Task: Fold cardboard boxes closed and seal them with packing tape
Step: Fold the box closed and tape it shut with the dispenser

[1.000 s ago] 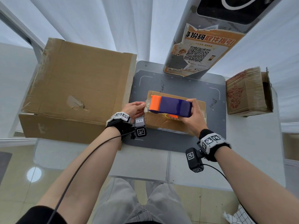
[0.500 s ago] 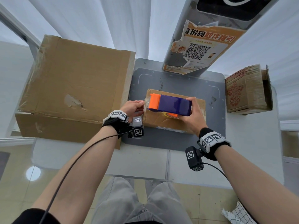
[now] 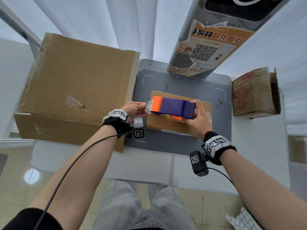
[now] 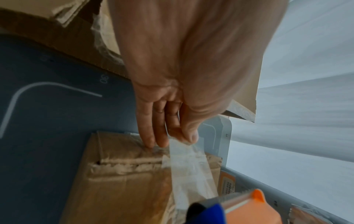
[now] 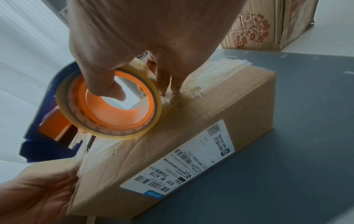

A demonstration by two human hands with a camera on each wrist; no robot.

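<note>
1. A grey mat (image 3: 182, 143) lies under both hands.
2. Beyond the left hand (image 3: 134, 107) sits a large cardboard box (image 3: 74, 87).
3. Beneath both hands rests the small box (image 5: 191, 136).
4. The right hand (image 3: 197, 120) grips the tape dispenser (image 3: 172, 107) over the small box.
5. The left hand's fingers pinch the tape end (image 4: 184, 150).

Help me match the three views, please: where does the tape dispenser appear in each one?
Head: the tape dispenser sits mid-frame above the small box, gripped by the right hand.
Left wrist: only its orange and blue front end shows, at the bottom edge right of centre.
Right wrist: left of centre, its tape roll uppermost, blue body below.
Shared landmark: the small box on the grey mat.
</note>
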